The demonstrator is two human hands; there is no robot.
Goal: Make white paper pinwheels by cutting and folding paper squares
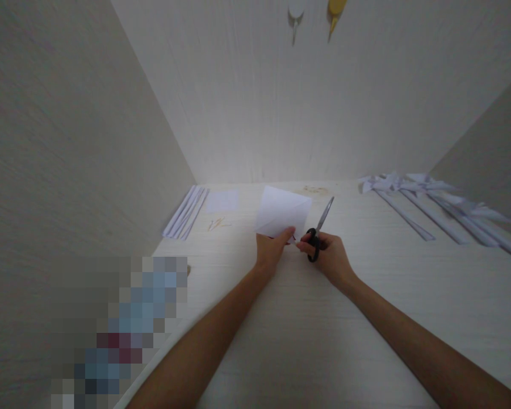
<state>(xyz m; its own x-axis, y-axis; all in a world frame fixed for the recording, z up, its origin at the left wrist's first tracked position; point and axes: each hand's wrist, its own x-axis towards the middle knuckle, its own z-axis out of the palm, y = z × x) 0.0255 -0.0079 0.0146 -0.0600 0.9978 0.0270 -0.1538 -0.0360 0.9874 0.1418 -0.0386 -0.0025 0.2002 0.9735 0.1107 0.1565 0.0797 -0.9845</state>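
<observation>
Your left hand (271, 250) pinches the near corner of the folded white paper (283, 212), holding it tilted up off the table (281, 318). Your right hand (330, 258), just right of the paper, grips the black-handled scissors (319, 230), blades pointing away from you; paper strips (186, 211) lie well left of the paper, paper pinwheels (430, 199) well right

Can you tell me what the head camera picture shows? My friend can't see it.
The left hand holds a folded white paper while the right hand grips black-handled scissors over a pale table. Paper pinwheels lie at the right.
</observation>
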